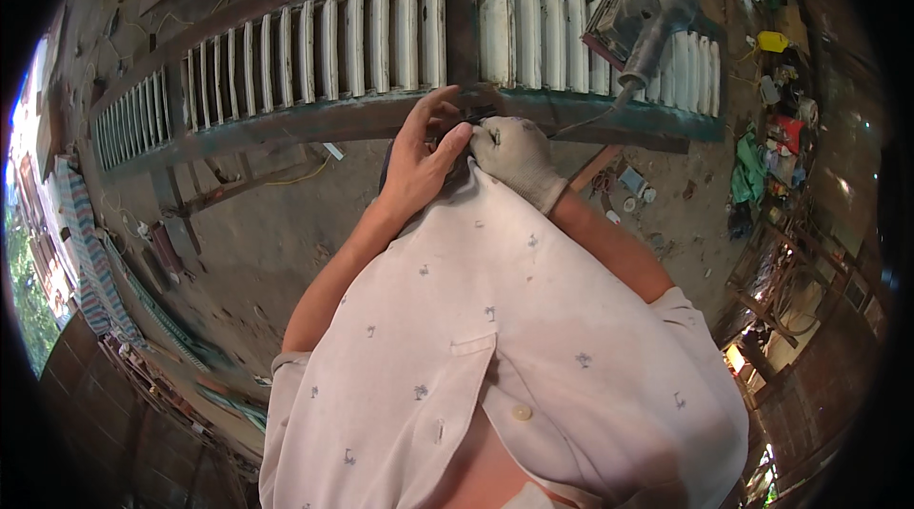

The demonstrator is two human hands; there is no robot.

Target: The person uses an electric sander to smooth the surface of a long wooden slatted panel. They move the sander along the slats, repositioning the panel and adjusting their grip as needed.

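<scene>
A dusty concrete workshop floor (276, 242), grey-brown and rough, fills the head view, strewn with yellow cable, wood offcuts and small scraps. Across the upper part lies a long louvred shutter frame (381, 114): dark teal, worn rails with rows of pale, chalky white slats (381, 38) set upright between them, curved by the lens.

On the frame's right end rests an electric sander (643, 19), grey and boxy with a flat rectangular pad and a rounded handle; its cord trails down toward the frame's lower rail. Right of the frame, past its end, sits a clutter of coloured rags, bottles and tins, too small to tell apart.

Just below the frame's lower rail, near its middle, the two hands meet. The left hand (419, 161) is bare, fingers curled narrow, with the thumb and fingertips pinching at a small dark object (471, 119) held between both hands. The right hand (514, 155) wears a knitted off-white work glove, dirty at the knuckles, and is closed around the same object from the other side. The object is mostly hidden by the fingers; its kind cannot be told.

Below the hands, a loose, pale pink short-sleeved shirt (495, 338) with a tiny printed pattern, a chest pocket and a button fills the lower middle.
</scene>
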